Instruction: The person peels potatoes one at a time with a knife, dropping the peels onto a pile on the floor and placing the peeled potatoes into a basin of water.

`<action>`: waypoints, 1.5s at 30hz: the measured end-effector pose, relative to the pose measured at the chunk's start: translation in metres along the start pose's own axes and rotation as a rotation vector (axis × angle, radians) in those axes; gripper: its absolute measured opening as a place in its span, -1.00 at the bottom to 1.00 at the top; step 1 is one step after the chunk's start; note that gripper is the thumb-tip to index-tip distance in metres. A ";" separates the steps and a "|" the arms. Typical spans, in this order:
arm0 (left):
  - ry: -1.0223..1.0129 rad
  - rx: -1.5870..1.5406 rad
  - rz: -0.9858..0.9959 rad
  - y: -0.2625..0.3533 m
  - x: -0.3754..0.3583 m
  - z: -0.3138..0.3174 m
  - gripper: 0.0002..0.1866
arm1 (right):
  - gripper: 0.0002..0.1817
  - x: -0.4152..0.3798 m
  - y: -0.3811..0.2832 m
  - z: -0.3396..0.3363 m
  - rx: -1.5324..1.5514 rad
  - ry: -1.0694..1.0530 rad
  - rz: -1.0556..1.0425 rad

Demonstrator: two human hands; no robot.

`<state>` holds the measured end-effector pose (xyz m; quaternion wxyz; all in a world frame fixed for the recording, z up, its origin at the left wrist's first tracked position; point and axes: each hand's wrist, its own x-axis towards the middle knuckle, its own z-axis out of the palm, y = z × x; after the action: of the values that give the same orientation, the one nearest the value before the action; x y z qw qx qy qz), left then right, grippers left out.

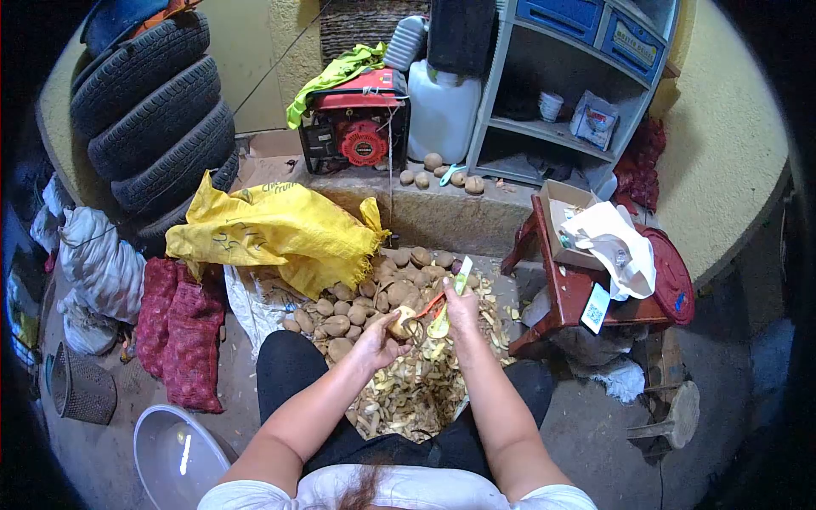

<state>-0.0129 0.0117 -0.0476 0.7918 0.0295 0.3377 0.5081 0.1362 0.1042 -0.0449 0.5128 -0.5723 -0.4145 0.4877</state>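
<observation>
My left hand [381, 342] is wrapped round a partly peeled potato [402, 324], whose pale flesh shows. Close beside it, my right hand [461, 309] grips a peeler; its green and white handle [464, 270] sticks up above the fist. An orange-red part [431, 306] and a yellow-green part [439, 324] show between the two hands; I cannot make out exactly how they join. Brown unpeeled potatoes [337, 325] lie heaped beyond my hands. Under them, a thick pile of potato peelings [408, 399] spreads between my knees.
A yellow sack [280, 234] lies left of the potatoes, near red net bags of onions [194, 348]. A plastic basin [174, 455] stands by my left. To the right is a red wooden stool [552, 297] with a box [561, 212]. A generator [357, 127] sits on the ledge ahead.
</observation>
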 end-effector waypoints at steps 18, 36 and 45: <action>0.087 -0.039 0.017 -0.003 0.001 0.006 -0.66 | -0.78 -0.025 -0.041 0.006 -0.163 0.146 -0.403; 0.143 0.135 0.035 -0.010 0.004 -0.002 -0.68 | -0.76 -0.016 -0.046 -0.003 -0.152 0.121 -0.160; 0.151 0.071 0.091 -0.009 -0.004 0.015 -0.64 | -0.74 -0.022 -0.037 0.003 -0.216 0.142 -0.399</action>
<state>0.0022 0.0088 -0.0376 0.7387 0.0345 0.4124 0.5321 0.1302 0.0884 -0.0053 0.5626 -0.5634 -0.5321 0.2880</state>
